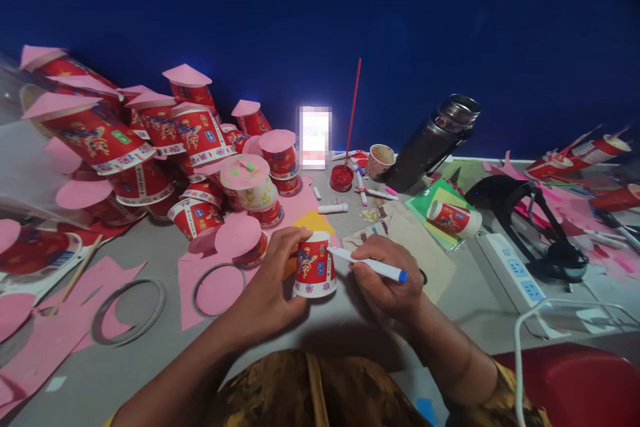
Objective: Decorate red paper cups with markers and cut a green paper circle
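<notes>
Near the table's front edge, my left hand point(277, 285) is wrapped round the left side of a red printed paper cup point(313, 265), which stands upside down with its white rim low. My right hand point(389, 278) grips a white marker point(371, 263) with a blue end. The marker's tip points left and meets the cup's right side, by a white printed strip; whether it touches cannot be told for sure. An orange paper piece point(316, 221) and pink paper lie behind the cup.
Many red cups with pink paper tops point(185, 75) are piled at the left. Grey rings point(129, 312) lie on pink paper. Behind stand a red pot point(341, 178) with a stick, a patterned cup point(381, 161) and a dark flask point(433, 140). A power strip point(517, 280) lies right.
</notes>
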The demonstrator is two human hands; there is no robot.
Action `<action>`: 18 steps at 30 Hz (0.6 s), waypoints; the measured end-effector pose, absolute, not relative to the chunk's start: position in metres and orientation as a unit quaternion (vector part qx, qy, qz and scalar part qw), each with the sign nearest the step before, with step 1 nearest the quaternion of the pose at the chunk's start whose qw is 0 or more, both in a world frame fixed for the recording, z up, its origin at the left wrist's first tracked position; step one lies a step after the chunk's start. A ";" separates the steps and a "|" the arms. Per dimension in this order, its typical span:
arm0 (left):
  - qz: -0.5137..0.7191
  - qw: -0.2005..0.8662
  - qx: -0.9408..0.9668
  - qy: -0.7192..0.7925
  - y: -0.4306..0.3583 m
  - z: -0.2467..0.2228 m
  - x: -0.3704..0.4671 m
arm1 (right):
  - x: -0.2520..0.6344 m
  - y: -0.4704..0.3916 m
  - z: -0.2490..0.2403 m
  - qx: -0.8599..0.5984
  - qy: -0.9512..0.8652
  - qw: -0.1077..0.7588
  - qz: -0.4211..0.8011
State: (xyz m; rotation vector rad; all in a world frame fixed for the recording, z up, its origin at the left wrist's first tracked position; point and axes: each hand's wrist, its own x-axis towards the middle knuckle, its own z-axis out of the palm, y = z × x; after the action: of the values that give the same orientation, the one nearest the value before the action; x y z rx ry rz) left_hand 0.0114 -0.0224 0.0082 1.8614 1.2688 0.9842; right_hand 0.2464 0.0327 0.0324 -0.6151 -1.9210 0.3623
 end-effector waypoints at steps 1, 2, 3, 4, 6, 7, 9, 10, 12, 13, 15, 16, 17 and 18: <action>0.378 0.335 0.713 0.486 -0.022 0.007 0.011 | 0.247 0.033 0.033 -0.253 -0.803 0.516 0.159; 0.379 0.335 0.713 0.486 -0.022 0.007 0.011 | 0.247 0.033 0.033 -0.248 -0.805 0.512 0.167; 0.379 0.333 0.713 0.486 -0.022 0.006 0.011 | 0.248 0.032 0.033 -0.244 -0.808 0.508 0.173; 0.378 0.331 0.715 0.487 -0.022 0.006 0.011 | 0.248 0.032 0.033 -0.241 -0.809 0.506 0.176; 0.373 0.325 0.719 0.487 -0.022 0.007 0.011 | 0.248 0.031 0.033 -0.238 -0.810 0.507 0.173; 0.373 0.323 0.721 0.487 -0.022 0.007 0.011 | 0.248 0.031 0.033 -0.237 -0.810 0.508 0.170; 0.375 0.321 0.720 0.488 -0.022 0.008 0.012 | 0.247 0.032 0.033 -0.235 -0.812 0.507 0.171; 0.377 0.322 0.718 0.488 -0.022 0.009 0.012 | 0.247 0.032 0.033 -0.232 -0.814 0.503 0.175; 0.380 0.325 0.714 0.490 -0.022 0.009 0.012 | 0.247 0.032 0.033 -0.225 -0.818 0.496 0.186; 0.380 0.327 0.713 0.490 -0.022 0.008 0.012 | 0.247 0.032 0.033 -0.223 -0.819 0.493 0.190; 0.382 0.330 0.711 0.489 -0.022 0.007 0.013 | 0.248 0.032 0.034 -0.225 -0.815 0.499 0.190; 0.383 0.332 0.710 0.489 -0.022 0.006 0.013 | 0.248 0.032 0.034 -0.232 -0.810 0.506 0.186; 0.384 0.334 0.708 0.489 -0.022 0.006 0.013 | 0.249 0.032 0.034 -0.240 -0.806 0.510 0.179; 0.385 0.337 0.707 0.489 -0.022 0.005 0.013 | 0.249 0.032 0.034 -0.249 -0.803 0.514 0.171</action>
State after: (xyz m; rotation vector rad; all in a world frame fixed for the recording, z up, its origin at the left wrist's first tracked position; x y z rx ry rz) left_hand 0.0125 -0.0215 0.0052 1.8426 1.2743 1.0044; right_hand 0.2492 0.0316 0.0344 -0.5987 -1.9289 0.4108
